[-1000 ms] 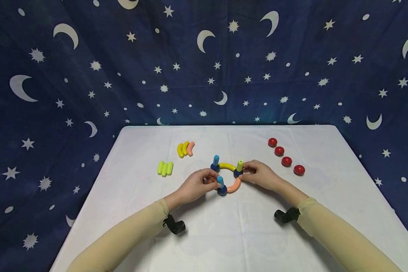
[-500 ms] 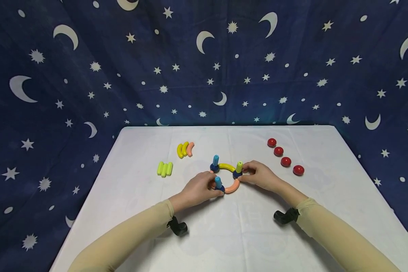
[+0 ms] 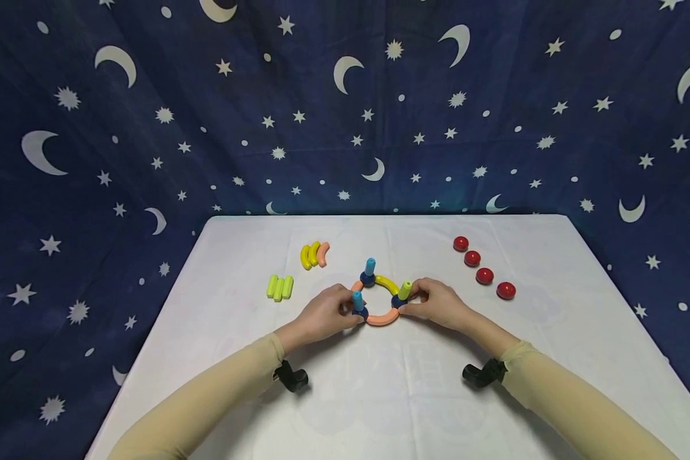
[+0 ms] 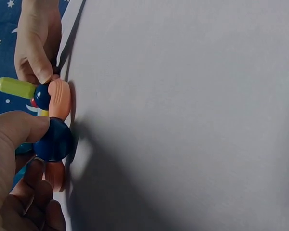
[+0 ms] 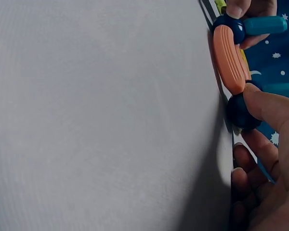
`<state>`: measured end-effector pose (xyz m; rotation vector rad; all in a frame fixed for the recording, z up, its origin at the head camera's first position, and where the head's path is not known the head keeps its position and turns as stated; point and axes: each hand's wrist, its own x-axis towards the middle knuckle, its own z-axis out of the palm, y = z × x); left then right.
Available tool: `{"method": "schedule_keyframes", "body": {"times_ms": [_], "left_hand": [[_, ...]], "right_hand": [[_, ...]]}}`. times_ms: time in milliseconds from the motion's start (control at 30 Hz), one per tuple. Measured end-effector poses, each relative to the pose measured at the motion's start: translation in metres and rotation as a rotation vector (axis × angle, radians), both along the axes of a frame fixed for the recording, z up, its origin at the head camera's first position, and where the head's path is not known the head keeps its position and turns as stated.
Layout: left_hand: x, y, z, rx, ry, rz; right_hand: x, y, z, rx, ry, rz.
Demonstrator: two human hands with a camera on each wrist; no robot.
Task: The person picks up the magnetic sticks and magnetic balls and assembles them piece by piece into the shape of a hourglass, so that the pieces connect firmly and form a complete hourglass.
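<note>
A ring of curved rods and dark blue balls lies on the white table, with a yellow curved rod [image 3: 387, 284] at its back right and a salmon curved rod [image 3: 383, 317] along its front. My left hand [image 3: 324, 313] pinches the front-left ball [image 4: 54, 140], which carries an upright light-blue stick [image 3: 358, 300]. With thumb and fingers, my right hand [image 3: 439, 305] pinches the right-hand ball [image 5: 242, 113], topped by a lime-green stick [image 3: 405, 290]. At the back, a third ball [image 3: 367, 280] bears another blue stick [image 3: 370, 266]. Another salmon rod [image 3: 357, 285] on the left is partly hidden.
Several red balls [image 3: 472, 258] form a slanting row at the back right. Lime-green sticks [image 3: 278, 289] lie side by side on the left, with yellow and salmon curved rods [image 3: 314, 254] behind them. A dark starry cloth [image 3: 299, 153] hangs past the table's far edge.
The ring has turned slightly clockwise, its front ball shifting left and its right ball coming nearer. My left hand has moved its grip from the blue stick down to the ball.
</note>
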<state>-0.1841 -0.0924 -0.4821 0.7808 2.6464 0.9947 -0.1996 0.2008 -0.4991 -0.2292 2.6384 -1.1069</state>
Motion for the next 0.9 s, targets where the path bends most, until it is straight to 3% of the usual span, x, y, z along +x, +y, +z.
{"method": "schedule_keyframes", "body": {"times_ms": [133, 633, 900], "left_hand": [[-0.0002, -0.0024, -0.0012, 0.009, -0.005, 0.004], [0.0014, -0.0038, -0.0021, -0.038, 0.085, 0.005], [0.0009, -0.0026, -0.0007, -0.064, 0.069, 0.025]], "right_hand": [[0.0028, -0.0028, -0.0004, -0.002, 0.002, -0.019], [0.0042, -0.0074, 0.0012, 0.021, -0.005, -0.056], [0.0046, -0.0083, 0.0009, 0.027, -0.010, -0.072]]}}
